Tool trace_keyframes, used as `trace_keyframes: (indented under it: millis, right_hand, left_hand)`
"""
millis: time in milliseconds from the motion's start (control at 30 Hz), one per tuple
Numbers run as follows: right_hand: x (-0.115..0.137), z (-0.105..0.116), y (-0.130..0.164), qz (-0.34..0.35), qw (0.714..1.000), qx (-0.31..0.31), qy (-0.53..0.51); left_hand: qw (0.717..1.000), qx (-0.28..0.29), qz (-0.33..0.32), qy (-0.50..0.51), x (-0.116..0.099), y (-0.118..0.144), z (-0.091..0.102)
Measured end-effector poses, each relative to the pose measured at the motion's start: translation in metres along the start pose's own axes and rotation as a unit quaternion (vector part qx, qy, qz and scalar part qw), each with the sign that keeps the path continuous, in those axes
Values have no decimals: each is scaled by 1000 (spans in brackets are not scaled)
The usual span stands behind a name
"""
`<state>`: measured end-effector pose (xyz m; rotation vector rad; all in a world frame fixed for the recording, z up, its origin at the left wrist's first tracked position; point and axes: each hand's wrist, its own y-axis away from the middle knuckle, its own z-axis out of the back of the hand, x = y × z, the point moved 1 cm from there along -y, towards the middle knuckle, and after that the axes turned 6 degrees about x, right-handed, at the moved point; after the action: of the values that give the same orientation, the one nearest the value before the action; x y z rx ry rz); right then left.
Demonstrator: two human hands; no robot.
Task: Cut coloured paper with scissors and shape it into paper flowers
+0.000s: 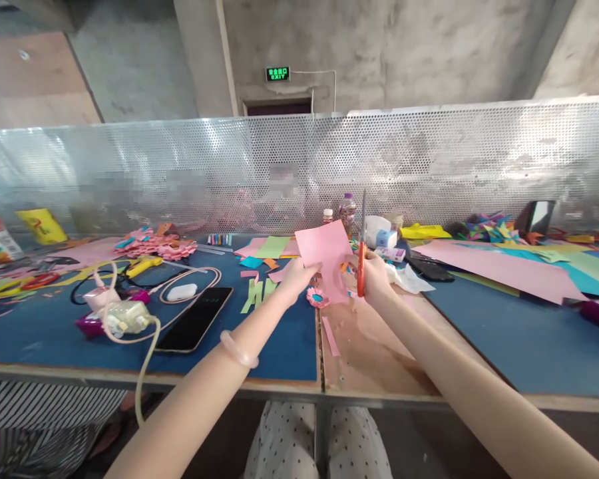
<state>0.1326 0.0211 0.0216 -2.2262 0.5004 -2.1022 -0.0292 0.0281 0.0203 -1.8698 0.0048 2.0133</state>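
My left hand (295, 276) holds a pink sheet of paper (325, 256) upright by its lower left edge, above the table. My right hand (373, 276) grips orange-handled scissors (362, 256) with the blades pointing up, just right of the pink sheet. A small pink paper flower (317, 297) lies on the table below the sheet, between my hands. A pale bangle (238, 350) sits on my left wrist.
A black phone (196, 318), a white charger with cable (124, 316) and a white case (182, 291) lie on the blue table (44, 332) at left. Pink flowers (154, 245), green scraps (256, 293), large pink and teal sheets (509, 266), bottles (348, 211) and a perforated metal screen (429, 159) lie behind.
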Motion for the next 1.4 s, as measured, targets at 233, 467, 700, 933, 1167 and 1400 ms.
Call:
trace_keyframes:
  millis: [233,467,700,933,1167,1400]
  right_hand:
    - [6,-2,17,-47,998,41,22]
    - [29,6,79,-153,980,120,46]
    - [47,30,148,-170,965,193,43]
    - [44,47,198,-241,945,187,118]
    - [12,37,233,-244,942,152,174]
    - [0,30,230,-229,939,214,140]
  left_hand:
    - [994,-89,-61,-21,-17,16,-3]
    - [978,-196,-71,-19,-32,38,3]
    - [938,-291,-172,-82,-30,65,-17]
    - [919,-316,-204,-114,-31,68,-24]
    - [927,-283,-209,-127,-30,73,-26]
    - [924,-285,-207,-145,-31,76,-30]
